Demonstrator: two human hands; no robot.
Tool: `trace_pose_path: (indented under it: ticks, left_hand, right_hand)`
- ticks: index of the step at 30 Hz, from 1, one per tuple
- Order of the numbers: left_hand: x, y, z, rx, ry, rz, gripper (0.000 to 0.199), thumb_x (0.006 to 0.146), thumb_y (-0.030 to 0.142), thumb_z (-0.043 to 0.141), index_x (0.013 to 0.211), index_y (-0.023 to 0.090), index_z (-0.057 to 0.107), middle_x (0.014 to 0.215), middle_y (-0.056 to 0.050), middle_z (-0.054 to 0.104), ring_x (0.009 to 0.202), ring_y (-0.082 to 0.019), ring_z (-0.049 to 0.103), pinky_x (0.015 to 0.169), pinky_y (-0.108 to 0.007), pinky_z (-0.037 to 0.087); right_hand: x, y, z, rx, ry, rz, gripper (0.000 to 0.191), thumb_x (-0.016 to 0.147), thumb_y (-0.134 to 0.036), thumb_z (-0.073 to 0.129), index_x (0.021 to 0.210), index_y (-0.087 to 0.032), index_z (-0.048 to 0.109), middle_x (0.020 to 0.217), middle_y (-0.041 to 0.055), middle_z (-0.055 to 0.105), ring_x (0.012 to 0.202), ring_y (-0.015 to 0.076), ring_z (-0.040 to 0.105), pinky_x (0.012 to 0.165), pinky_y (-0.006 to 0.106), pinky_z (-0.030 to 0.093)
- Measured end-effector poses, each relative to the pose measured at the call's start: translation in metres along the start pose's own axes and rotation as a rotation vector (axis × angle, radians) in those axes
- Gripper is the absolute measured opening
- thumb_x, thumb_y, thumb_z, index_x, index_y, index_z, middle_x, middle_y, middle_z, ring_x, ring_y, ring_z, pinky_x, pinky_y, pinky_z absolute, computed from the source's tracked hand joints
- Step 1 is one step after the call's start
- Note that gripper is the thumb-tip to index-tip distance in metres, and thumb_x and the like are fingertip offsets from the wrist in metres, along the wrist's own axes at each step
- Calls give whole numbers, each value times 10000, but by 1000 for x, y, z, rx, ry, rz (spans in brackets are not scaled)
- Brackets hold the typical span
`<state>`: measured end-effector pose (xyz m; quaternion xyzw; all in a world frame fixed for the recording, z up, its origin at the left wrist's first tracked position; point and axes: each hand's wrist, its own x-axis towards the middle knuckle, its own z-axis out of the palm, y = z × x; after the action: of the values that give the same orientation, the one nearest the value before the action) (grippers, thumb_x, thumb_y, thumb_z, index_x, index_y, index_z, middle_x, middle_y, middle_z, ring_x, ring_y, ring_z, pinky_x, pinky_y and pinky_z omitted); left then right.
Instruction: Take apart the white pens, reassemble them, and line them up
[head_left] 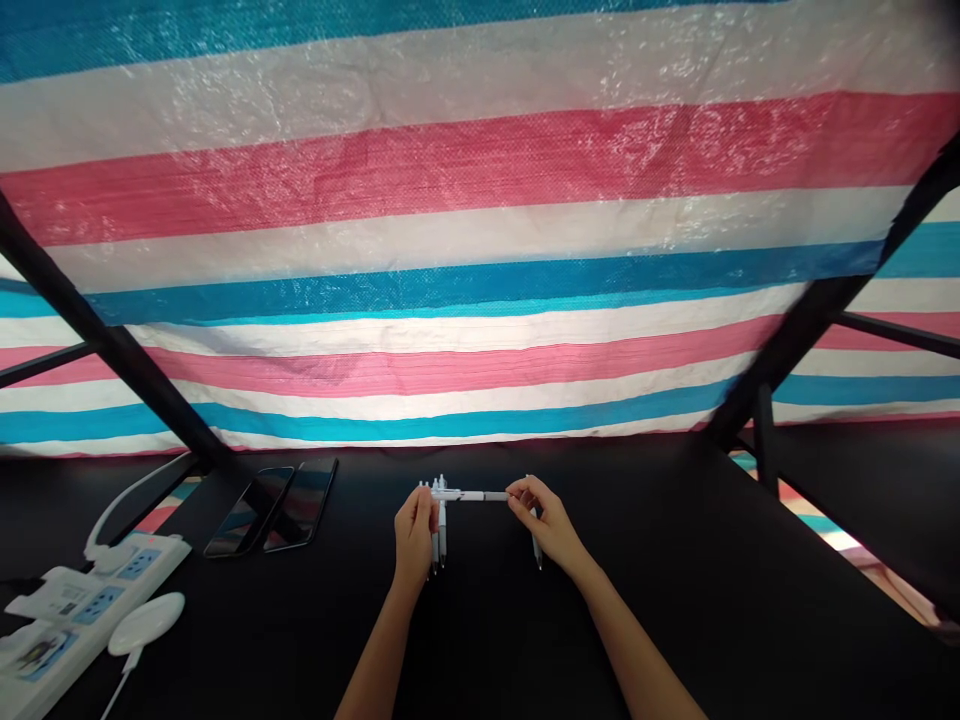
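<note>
A white pen (472, 496) lies level between my two hands, above the black table (480, 620). My left hand (414, 530) is closed on its left end. The fingertips of my right hand (544, 515) pinch its right end, where a dark band shows. Under and beside my left hand, several white pens (442, 535) lie side by side with their tips toward me. Another white pen (537, 553) lies partly hidden below my right hand, its tip also toward me.
Two dark phones (251, 512) lie at the left. Nearer, a white power strip (105, 600) with plugs sits by a round white charging pad (147, 622). Black frame bars (127, 370) slope up on both sides, and a striped tarp (480, 370) hangs behind the table.
</note>
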<state>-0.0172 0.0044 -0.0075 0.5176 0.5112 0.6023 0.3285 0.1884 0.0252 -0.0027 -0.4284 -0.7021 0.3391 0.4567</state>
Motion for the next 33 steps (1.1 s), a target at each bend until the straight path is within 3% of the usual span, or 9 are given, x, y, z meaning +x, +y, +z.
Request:
trace_pose_path:
  ticks: [4,7,11,16,19,22,26,29,33]
  left_hand:
    - [0,0,0,-18,-2,-4,444,895,435,328,517,205,370,464,41,359,433,-104,343,472,-247,290]
    - [0,2,1,-15,-7,-7,443,891,437,338,516,204,378,460,40,357,431,-105,341,471,-247,287]
    - [-1,3,2,-12,-13,6,439,887,425,352,510,202,377,457,40,357,435,-105,338,470,-245,280]
    - [0,1,1,-9,-11,11,439,892,421,347,513,202,375,464,42,357,437,-104,342,477,-246,286]
    - [0,1,0,-15,-7,10,443,894,420,344,509,202,370,460,42,356,431,-101,339,475,-247,284]
    - [0,0,1,-14,-19,11,445,892,438,342,514,203,367,463,41,358,435,-103,342,477,-249,282]
    - [0,-1,0,-21,-36,11,442,886,450,349,519,204,363,469,42,354,444,-105,342,484,-251,284]
    - [0,0,-1,-11,-35,11,441,884,447,354,517,203,369,468,41,357,443,-105,340,483,-252,279]
    - [1,0,-3,-25,-20,7,437,884,432,358,514,202,375,472,41,358,441,-103,339,480,-250,276]
  right_hand:
    - [-1,0,1,21,11,55,291,820,-401,523,1037,-213,565,861,33,556,659,140,514,612,270,430]
    - [-1,0,2,20,-18,112,350,878,-466,398,855,-186,606,750,32,556,657,152,514,604,272,418]
    - [-1,0,2,6,-78,139,456,909,-476,317,633,-180,529,596,-2,471,590,137,470,575,262,383]
    - [-1,-3,1,79,-56,114,249,845,-416,472,936,-204,564,709,-12,488,623,128,477,573,247,401]
    - [-1,-4,1,81,-35,131,359,806,-407,533,1109,-215,521,764,-2,525,631,130,497,579,252,419]
    - [-1,-1,1,64,-31,158,322,872,-461,417,947,-195,583,685,-1,532,618,137,505,587,262,412]
    - [-1,4,2,-13,-49,189,485,917,-498,279,645,-183,526,552,-14,460,557,130,461,558,260,368]
    - [-1,4,1,2,-72,175,434,910,-490,318,649,-190,491,565,-27,439,559,124,451,552,251,361]
    - [-1,1,-1,63,-66,120,277,876,-450,428,807,-206,540,652,-27,460,603,125,467,559,240,375]
